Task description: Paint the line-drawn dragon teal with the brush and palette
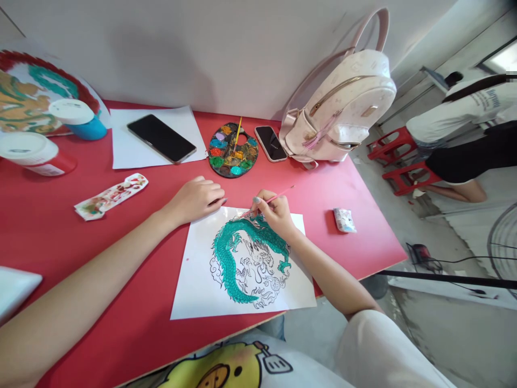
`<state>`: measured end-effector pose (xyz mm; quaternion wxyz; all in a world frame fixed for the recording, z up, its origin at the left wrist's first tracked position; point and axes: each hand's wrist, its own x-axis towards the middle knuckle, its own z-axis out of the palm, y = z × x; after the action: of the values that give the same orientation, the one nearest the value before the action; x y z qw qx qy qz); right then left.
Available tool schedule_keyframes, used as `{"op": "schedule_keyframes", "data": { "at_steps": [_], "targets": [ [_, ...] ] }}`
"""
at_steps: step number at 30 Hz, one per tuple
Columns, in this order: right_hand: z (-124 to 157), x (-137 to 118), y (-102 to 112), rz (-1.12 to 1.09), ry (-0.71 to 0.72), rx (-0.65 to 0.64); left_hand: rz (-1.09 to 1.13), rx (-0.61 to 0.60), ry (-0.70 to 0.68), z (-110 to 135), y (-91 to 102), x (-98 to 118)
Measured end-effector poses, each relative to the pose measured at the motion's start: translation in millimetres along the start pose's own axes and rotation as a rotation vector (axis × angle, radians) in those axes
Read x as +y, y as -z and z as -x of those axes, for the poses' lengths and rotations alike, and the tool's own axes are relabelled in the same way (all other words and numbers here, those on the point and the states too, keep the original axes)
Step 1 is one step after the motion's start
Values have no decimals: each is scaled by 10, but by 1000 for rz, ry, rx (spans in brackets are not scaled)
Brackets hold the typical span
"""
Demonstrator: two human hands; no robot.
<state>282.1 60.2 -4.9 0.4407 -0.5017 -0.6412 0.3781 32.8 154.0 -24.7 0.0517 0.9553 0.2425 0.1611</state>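
A sheet of paper (188,293) with a dragon drawing (226,253) lies at the front of the red table. Much of the dragon's body is painted teal, while its head, flames and clouds are black outline on white. My right hand (277,214) pinches a thin pink paintbrush (283,193), its tip down at the drawing's upper edge. Resting palm down by the sheet's top left corner, my left hand (197,199) holds nothing, its fingers loosely bent. Beyond both hands sits a round paint palette (224,161) with several colours and a yellow brush (238,132) across it.
Behind are a large phone (161,137) on white paper (121,145), a smaller phone (270,143) and a pink backpack (339,108). Two paint jars (86,126) and a stained strip (113,196) stand left. A small packet (344,220) lies right. People (456,124) sit on red stools (412,178).
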Motion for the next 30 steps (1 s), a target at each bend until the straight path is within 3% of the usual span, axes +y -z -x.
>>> {"op": "schedule_keyframes", "data": {
  "at_steps": [30],
  "targets": [
    [-5, 1, 16, 13, 9, 27, -25, 10, -18, -5, -7, 5]
  ]
}}
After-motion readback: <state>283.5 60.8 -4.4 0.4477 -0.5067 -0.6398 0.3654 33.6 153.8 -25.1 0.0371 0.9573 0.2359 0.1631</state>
